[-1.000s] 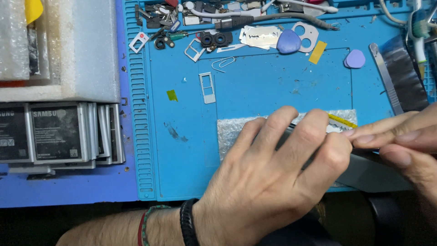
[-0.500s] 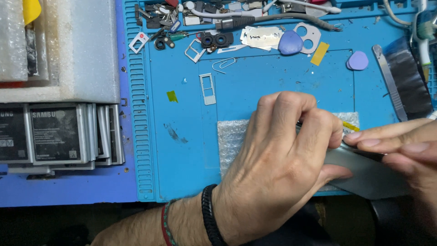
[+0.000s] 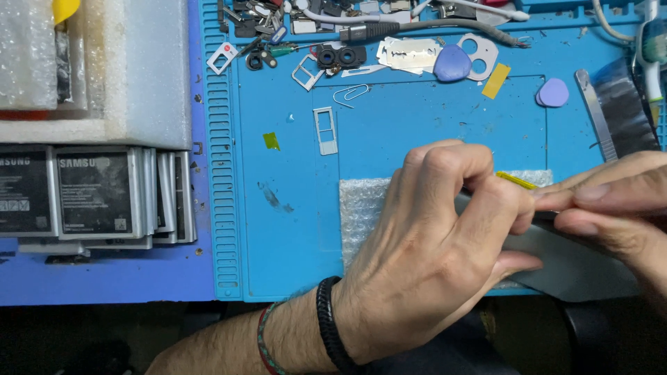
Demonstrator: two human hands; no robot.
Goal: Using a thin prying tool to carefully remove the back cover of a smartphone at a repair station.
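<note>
Head view, looking down on a blue silicone work mat (image 3: 292, 236) spread over the surface. The left hand (image 3: 431, 264) lies curled over the mat's lower middle, its fingers (image 3: 451, 163) bent and pinched onto the edge of a flat grey slab-shaped device (image 3: 577, 267), which rests tilted at the mat's lower right. The right hand (image 3: 618, 208) comes in from the right edge, with thumb and forefinger closed on the same device's upper edge, meeting the left fingertips. Just above that meeting point, a thin yellow strip (image 3: 515, 180) pokes out; what holds it cannot be told. Under both hands lies a sheet of clear bubble wrap (image 3: 361, 208), partly covered. On the left wrist sit a black braided bracelet (image 3: 330, 326) and a red-green thread band (image 3: 267, 340). Further up the mat: a small silver card tray (image 3: 325, 130), a paper clip (image 3: 351, 92), two lilac plastic picks (image 3: 554, 92), and scattered small metal parts. Left of the mat stands a row of black flat batteries (image 3: 90, 194).
</note>
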